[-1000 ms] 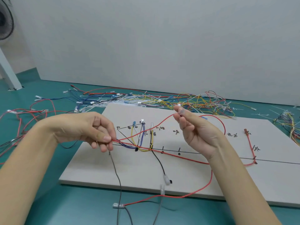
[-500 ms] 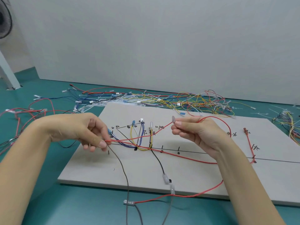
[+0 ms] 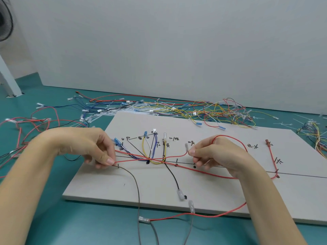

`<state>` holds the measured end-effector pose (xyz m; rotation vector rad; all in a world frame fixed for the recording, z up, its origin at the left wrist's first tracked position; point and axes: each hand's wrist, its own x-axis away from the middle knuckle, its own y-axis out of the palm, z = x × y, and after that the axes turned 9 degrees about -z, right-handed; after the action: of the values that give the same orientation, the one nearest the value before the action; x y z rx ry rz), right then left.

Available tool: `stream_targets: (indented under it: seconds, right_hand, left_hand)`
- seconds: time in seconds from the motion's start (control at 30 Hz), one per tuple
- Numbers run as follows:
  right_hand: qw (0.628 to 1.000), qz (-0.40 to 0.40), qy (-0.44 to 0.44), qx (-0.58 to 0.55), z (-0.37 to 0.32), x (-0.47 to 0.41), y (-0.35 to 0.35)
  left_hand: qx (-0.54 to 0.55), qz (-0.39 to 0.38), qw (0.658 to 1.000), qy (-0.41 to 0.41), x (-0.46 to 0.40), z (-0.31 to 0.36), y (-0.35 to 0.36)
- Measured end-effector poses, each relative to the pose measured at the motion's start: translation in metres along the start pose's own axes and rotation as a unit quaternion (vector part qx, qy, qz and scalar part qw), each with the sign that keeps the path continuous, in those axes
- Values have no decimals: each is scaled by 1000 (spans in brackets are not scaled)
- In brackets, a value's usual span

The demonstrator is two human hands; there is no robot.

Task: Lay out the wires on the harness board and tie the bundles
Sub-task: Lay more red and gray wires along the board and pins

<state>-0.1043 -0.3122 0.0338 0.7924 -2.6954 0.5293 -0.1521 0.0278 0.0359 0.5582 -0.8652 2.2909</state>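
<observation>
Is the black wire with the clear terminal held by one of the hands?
No, the black wire lies free on the harness board, while the left hand and right hand pinch the red wire.

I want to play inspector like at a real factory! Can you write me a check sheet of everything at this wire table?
Surface: teal tabletop carrying a pale harness board with drawn lines and handwritten marks.
Job's things: yellow, blue, white and black wires already routed on the board; a red wire stretched between both hands.
Clutter: loose wire pile behind the board; more red wires at left.
Grippers: left hand pinches red and grey wires; right hand pinches the red wire near its clear terminal.
Cables: grey wire hangs off the front edge.
Surroundings: plain grey wall; fan at upper left.
</observation>
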Motion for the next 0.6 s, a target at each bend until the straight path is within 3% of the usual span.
stream_targets:
  seconds: [0.3,0.6]
  right_hand:
    - [999,17,21,47,3,-4,4]
    - [999,26,12,34,1,-3,2]
  left_hand:
    - [-28,37,998,-46,-9,5,4]
    - [-17,56,998,-10,-9,2,3]
